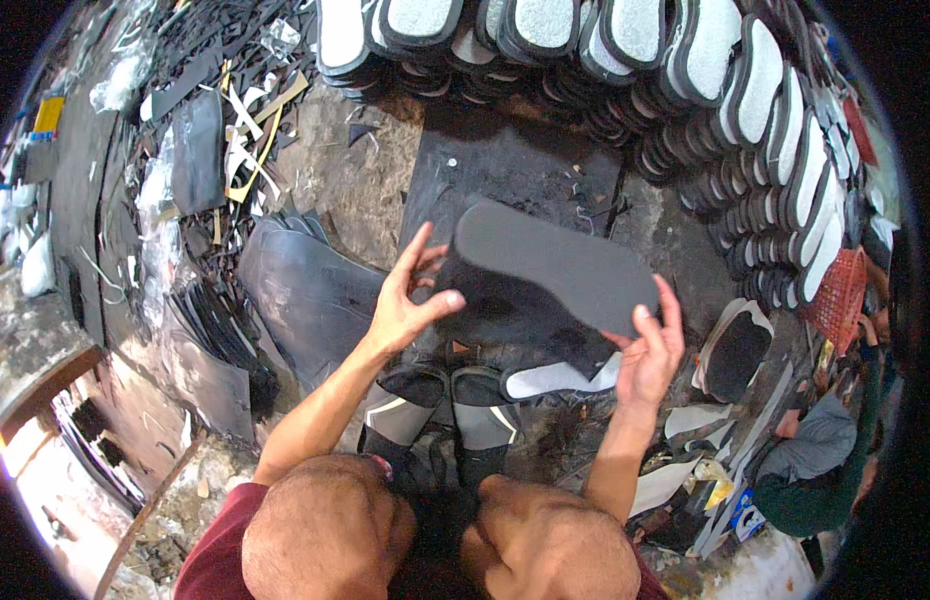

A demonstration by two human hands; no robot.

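Observation:
A dark grey sole-shaped piece (555,262) is tilted in front of me above a black sheet. My right hand (653,350) grips its right end, with the thumb near the lower edge and fingers at the far side. Beside its left end is my left hand (410,300), thumb and fingers spread apart. Whether those fingertips touch it, I cannot tell. The dark area under the piece may be its thickness or shadow. A white-topped sole (550,379) lies just below, between the piece and my feet.
Stacks of white-topped soles (635,30) curve along the far and right sides. Black sheets (305,285) lie at left, near scrap strips (250,130). A red basket (837,297) stands at right, close to another person's arm (873,330). Offcuts (665,485) lie by my right forearm.

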